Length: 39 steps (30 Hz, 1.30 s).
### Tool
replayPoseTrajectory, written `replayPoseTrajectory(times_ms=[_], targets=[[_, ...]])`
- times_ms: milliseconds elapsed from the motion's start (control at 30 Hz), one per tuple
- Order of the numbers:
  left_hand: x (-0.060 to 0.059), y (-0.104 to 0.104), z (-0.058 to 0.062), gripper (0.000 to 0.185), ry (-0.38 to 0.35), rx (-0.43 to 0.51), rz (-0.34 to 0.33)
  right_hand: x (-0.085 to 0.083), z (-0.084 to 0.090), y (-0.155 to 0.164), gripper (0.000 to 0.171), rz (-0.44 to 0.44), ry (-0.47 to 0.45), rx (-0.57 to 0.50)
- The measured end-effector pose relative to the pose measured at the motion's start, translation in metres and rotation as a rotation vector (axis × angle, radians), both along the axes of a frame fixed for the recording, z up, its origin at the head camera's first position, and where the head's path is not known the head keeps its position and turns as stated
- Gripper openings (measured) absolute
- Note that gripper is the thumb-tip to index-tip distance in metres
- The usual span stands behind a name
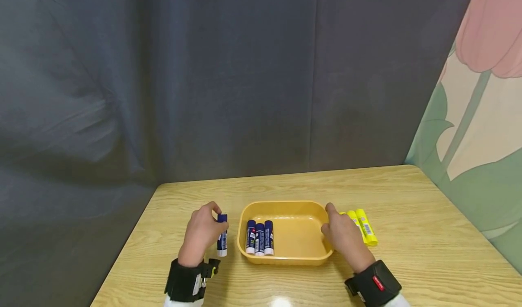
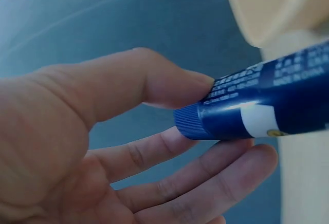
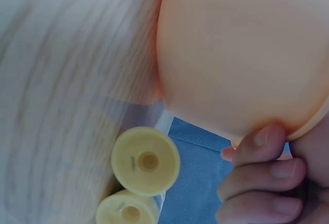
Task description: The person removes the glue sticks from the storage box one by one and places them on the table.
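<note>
My left hand (image 1: 204,226) pinches a blue glue stick (image 1: 222,239) near its ridged cap, between thumb and fingers, to the left of the yellow tray (image 1: 297,260). The left wrist view shows the thumb (image 2: 175,86) on one side of the glue stick (image 2: 226,116) and fingertips on the other. At the tray's right end, my right hand (image 1: 344,234) grips the rim, its fingers curled against the outer wall in the right wrist view. Inside the tray, three blue glue sticks (image 1: 259,240) with white bases lie side by side at the left.
Several yellow glue sticks (image 1: 367,227) lie on the wooden table (image 1: 428,252) just right of my right hand, partly hidden by it. A dark curtain (image 1: 244,80) hangs behind the table. At the right stands a wall painted with flowers (image 1: 485,116).
</note>
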<state>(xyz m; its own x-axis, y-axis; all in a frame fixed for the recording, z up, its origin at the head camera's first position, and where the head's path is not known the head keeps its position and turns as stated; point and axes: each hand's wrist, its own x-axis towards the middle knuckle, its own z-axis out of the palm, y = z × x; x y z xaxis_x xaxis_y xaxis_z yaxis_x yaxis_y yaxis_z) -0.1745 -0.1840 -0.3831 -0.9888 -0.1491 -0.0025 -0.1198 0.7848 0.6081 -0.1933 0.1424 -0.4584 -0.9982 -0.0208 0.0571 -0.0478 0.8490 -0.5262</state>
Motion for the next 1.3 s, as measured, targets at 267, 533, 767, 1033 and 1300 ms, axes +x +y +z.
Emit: replayPoseTrajectory(times_ms=[267,533,767,1033,1300], targets=[[-0.017,-0.014,-0.042,0.028,-0.058,-0.026,0.018,0.001,-0.003,-0.001,0.049,-0.005,-0.003,0.007],[-0.029,-0.013,-0.057,0.022,-0.069,-0.091,-0.003,0.003,-0.003,0.0,0.049,-0.002,0.018,0.008],[-0.033,-0.01,-0.06,0.022,-0.085,-0.117,0.001,0.003,-0.003,-0.002,0.05,-0.011,0.004,-0.003],[-0.033,-0.013,-0.073,0.022,-0.089,-0.137,0.009,0.002,-0.005,-0.006,0.051,-0.006,-0.009,-0.003],[-0.036,-0.014,-0.076,0.021,-0.109,-0.136,0.019,0.002,-0.001,-0.007,0.053,0.003,-0.012,0.0]])
